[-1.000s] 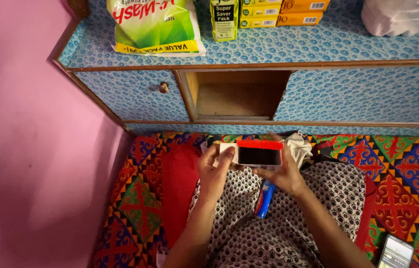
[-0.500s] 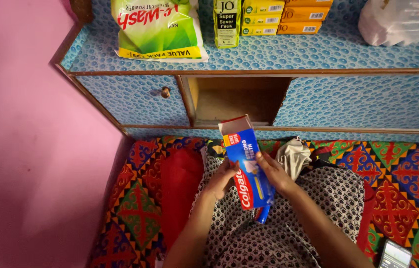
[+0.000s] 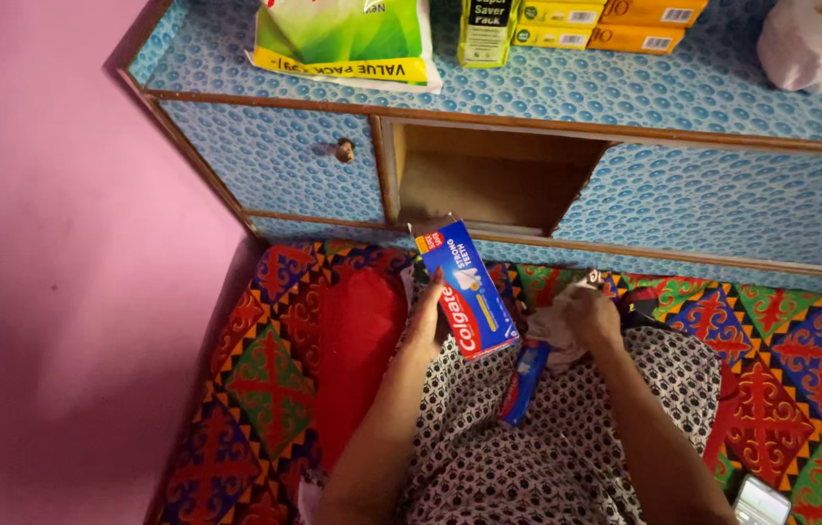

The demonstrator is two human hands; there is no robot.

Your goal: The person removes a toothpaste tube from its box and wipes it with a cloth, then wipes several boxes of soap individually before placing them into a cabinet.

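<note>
Two hands work over a lap in the middle of the frame, above a black-and-white patterned cloth [image 3: 528, 437]. The left hand [image 3: 428, 326] grips a blue and red toothpaste carton [image 3: 466, 292] along its lower left edge, holding it tilted, its open top flap pointing toward the upper left, just in front of an open cabinet cubby [image 3: 489, 180]. The right hand [image 3: 591, 319] is closed around a crumpled pale cloth or paper [image 3: 552, 331], just right of the carton. A toothpaste tube [image 3: 525, 382] lies on the lap below both hands, touching neither as far as can be seen. Held by one edge only, the carton could slip or swing out of the fingers; the loose tube, resting on sloping fabric, could roll off toward the patterned red bedcover [image 3: 800, 360]. What the right hand clutches is hard to identify, and its fingertips are hidden in the folds. Whether the carton is empty cannot be told. A phone [image 3: 759, 501] is cut off at the lower right edge, and the packets on the blue shelf top [image 3: 683, 83] are cropped along the upper edge.
</note>
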